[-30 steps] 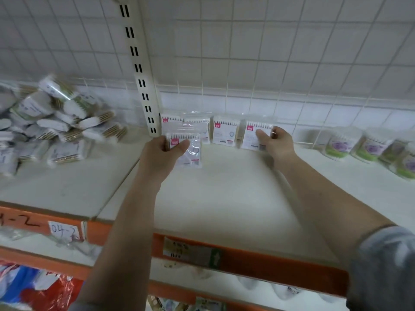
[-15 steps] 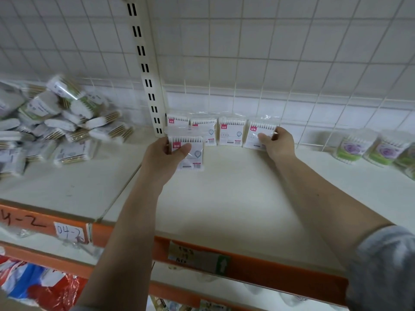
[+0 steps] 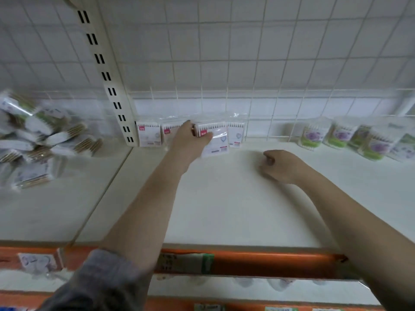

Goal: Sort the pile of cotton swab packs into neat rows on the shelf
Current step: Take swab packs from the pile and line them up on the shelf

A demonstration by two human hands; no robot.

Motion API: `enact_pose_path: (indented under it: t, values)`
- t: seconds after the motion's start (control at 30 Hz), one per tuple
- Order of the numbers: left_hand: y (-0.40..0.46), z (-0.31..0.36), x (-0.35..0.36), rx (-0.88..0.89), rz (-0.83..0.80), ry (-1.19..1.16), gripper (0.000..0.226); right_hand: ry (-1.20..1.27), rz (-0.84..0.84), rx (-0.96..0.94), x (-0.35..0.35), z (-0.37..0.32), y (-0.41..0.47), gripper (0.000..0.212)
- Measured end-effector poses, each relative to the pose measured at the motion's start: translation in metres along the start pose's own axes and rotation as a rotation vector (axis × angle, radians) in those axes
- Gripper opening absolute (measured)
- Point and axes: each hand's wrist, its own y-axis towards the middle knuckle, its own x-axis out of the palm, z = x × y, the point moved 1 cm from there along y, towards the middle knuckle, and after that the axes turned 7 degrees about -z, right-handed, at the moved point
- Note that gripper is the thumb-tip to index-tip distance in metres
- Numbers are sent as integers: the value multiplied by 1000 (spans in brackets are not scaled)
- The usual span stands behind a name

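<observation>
A row of clear cotton swab packs with red labels (image 3: 149,135) stands against the wire back of the white shelf (image 3: 235,205). My left hand (image 3: 187,140) grips another such pack (image 3: 215,140) upright in front of that row, thumb across its face. My right hand (image 3: 280,164) hovers over the shelf to the right, fingers loosely curled and holding nothing. A jumbled pile of swab packs (image 3: 42,142) lies on the left shelf section.
Round tubs of swabs with green and purple labels (image 3: 359,138) line the back right. A slotted upright post (image 3: 107,75) divides the two shelf sections. An orange front rail (image 3: 258,263) with price tags runs along the shelf edge.
My right hand let go of the rightmost pack in the row and drew back over the shelf. My left hand carried its pack rightward, up to the row.
</observation>
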Motion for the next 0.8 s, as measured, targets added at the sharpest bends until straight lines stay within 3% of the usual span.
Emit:
enact_pose_path:
  t: [0.07, 0.13, 0.2, 0.53, 0.63, 0.8]
  values:
    - [12, 10, 21, 10, -67, -6, 17, -90, -54, 31, 0, 9, -18, 5]
    - [21, 19, 41, 27, -117, 11, 21, -102, -49, 50, 1, 17, -36, 41]
    - [28, 24, 59, 52, -135, 53, 25, -52, 8, 67, 1, 24, -51, 54]
    - [52, 6, 113, 133, -25, 168, 29, 51, 177, 109, 1, 52, -89, 48]
    - [53, 0, 120, 136, 3, 298, 18, 60, 201, 92, 1, 54, -91, 47]
    - [52, 3, 120, 147, 82, 534, 34, 70, 203, 83, 1, 56, -89, 48]
